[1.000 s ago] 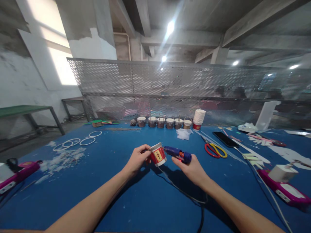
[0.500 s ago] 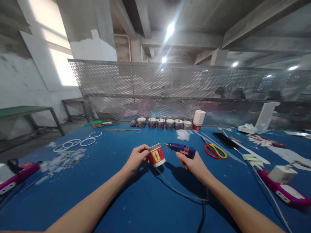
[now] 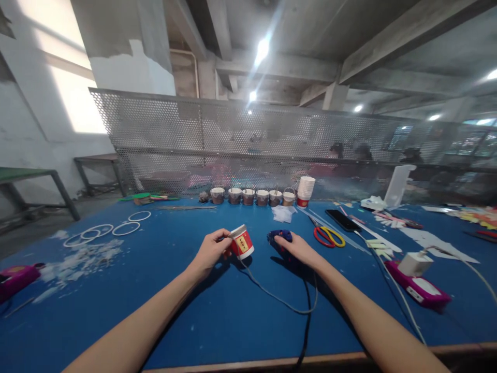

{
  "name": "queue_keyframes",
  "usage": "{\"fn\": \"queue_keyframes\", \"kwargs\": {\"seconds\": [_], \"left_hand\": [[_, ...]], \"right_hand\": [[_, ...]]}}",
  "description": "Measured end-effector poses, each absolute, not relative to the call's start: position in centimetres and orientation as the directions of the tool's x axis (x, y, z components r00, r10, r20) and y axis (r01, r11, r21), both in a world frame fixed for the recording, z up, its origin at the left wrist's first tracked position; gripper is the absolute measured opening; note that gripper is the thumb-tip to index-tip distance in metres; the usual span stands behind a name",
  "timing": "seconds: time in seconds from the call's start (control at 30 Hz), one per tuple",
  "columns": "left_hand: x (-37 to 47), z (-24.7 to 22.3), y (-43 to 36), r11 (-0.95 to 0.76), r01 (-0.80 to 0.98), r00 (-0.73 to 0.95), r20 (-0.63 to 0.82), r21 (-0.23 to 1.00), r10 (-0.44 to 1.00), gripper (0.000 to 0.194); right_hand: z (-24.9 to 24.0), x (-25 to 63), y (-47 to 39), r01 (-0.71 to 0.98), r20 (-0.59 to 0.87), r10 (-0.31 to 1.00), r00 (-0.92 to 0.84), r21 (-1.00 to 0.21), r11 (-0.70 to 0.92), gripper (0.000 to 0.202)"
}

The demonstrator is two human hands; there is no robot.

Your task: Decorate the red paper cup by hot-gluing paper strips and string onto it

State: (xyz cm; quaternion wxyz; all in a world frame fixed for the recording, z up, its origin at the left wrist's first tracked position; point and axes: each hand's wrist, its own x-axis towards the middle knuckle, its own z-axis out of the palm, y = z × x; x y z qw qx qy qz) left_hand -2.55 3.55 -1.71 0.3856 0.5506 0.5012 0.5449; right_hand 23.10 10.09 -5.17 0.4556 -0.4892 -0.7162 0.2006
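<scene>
Between the fingers of my left hand (image 3: pixel 213 249) is a red and white paper cup (image 3: pixel 243 242) with a yellow label, tilted on its side above the table. A grey cord (image 3: pixel 267 293) trails from below the cup in a loop to the right. My right hand (image 3: pixel 297 248) is closed around a dark blue glue gun (image 3: pixel 280 237), which sits a short way right of the cup, not touching it. The gun's nozzle is hard to make out from this angle. A black cable (image 3: pixel 306 321) runs down towards the table's front edge.
Several small grey-brown buckets (image 3: pixel 248 197) and a stack of paper cups (image 3: pixel 306 190) line the back. Right lie scissors (image 3: pixel 329 236), a phone (image 3: pixel 342 220) and a purple power strip (image 3: pixel 421 292). White rings (image 3: pixel 126 228) and pale scraps (image 3: pixel 83 264) lie left.
The glue gun has turned and drawn back from the cup; its nozzle pointed at the cup's rim before. My view has swung right, so the surroundings sit further left.
</scene>
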Motion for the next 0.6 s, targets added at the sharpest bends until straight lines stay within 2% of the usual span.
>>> {"fn": "queue_keyframes", "kwargs": {"seconds": [0.17, 0.3, 0.43, 0.6], "left_hand": [[-2.6, -1.6, 3.7, -0.228, 0.162, -0.090, 0.245, 0.960, 0.965, 0.009], [-2.5, -1.5, 3.8, -0.250, 0.178, -0.114, 0.272, 0.952, 0.955, 0.006], [-2.3, -1.7, 3.7, -0.265, 0.206, -0.126, 0.294, 0.942, 0.948, 0.005], [-1.9, -2.2, 3.7, -0.273, 0.260, -0.137, 0.315, 0.926, 0.939, 0.006]], "right_hand": [[-3.8, 24.4, 10.5, 0.543, 0.614, 0.788, 0.044, -0.677, 0.497, 0.063], [-3.5, 25.1, 10.7, 0.640, 0.741, 0.662, 0.108, -0.562, 0.524, 0.068], [-3.5, 24.9, 10.9, 0.742, 0.820, 0.572, -0.018, -0.373, 0.558, 0.058], [-2.3, 25.2, 11.5, 0.777, 0.798, 0.563, -0.216, -0.209, 0.594, 0.051]]}}
